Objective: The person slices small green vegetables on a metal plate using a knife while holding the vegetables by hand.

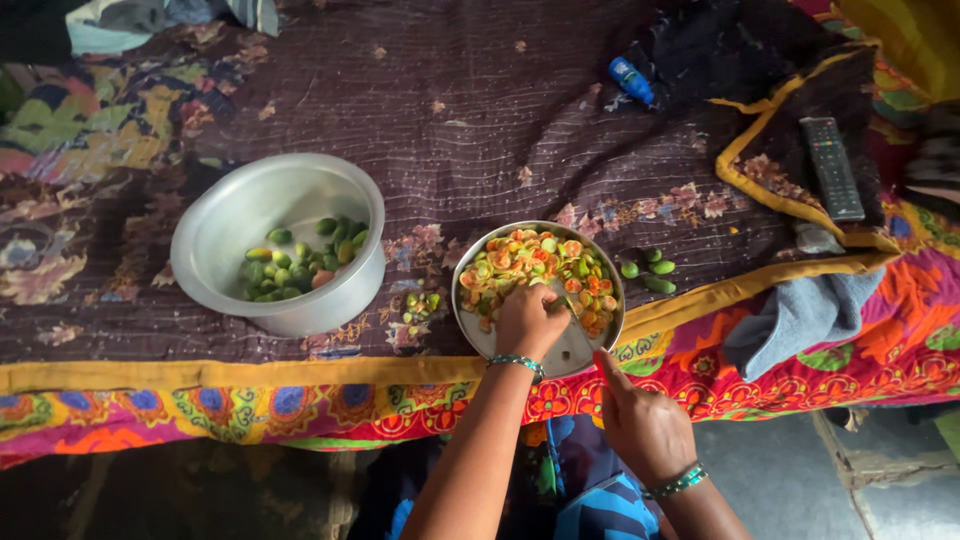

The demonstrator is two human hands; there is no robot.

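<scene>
A dark purple quilted spread is covering a bed, its yellow band and bright floral border running along the near edge at six o'clock, with bare grey floor showing below at five o'clock. Open cloth is lying free across the top of the view, from eleven to one o'clock.

A steel plate of sliced orange-and-green vegetable pieces is sitting right at the bed's near edge, just right of centre. The left hand is resting curled over the plate's near side, fingers closed down among the slices; whether it is gripping anything, I cannot tell. The right hand is hanging off the bed at five o'clock, loosely closed with one finger pointing up toward the plate's rim, holding nothing visible.

At nine o'clock of the plate a round metal pot is holding whole small green vegetables. A few cut bits are lying between pot and plate, and several whole green ones are lying just at the plate's three o'clock. A grey cloth is draping over the edge farther right, with a remote control at two o'clock and a blue bottle at one o'clock.
</scene>
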